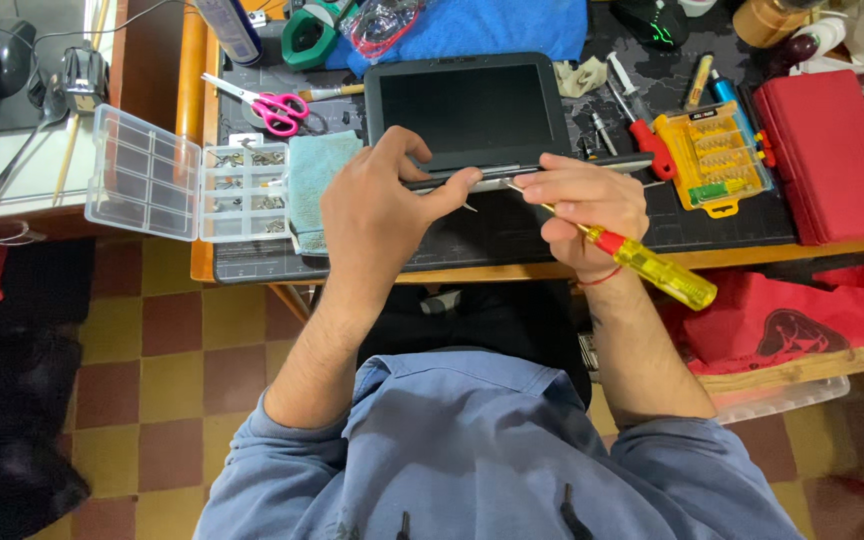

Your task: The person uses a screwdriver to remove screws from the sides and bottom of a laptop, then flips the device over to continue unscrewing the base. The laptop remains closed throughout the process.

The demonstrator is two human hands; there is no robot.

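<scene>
In the head view, a small dark laptop (472, 115) is seen lying on the cutting mat of the tabletop (512, 235), just ahead of the person. Its near edge is gripped by the left hand (382, 200), thumb on top and fingers curled beneath. A yellow-handled screwdriver (642, 262) is clasped in the right hand (592, 205), its thin shaft laid against the same edge. An open clear parts box (187, 180) and pink-handled scissors (267, 103) are seen to the left.
</scene>
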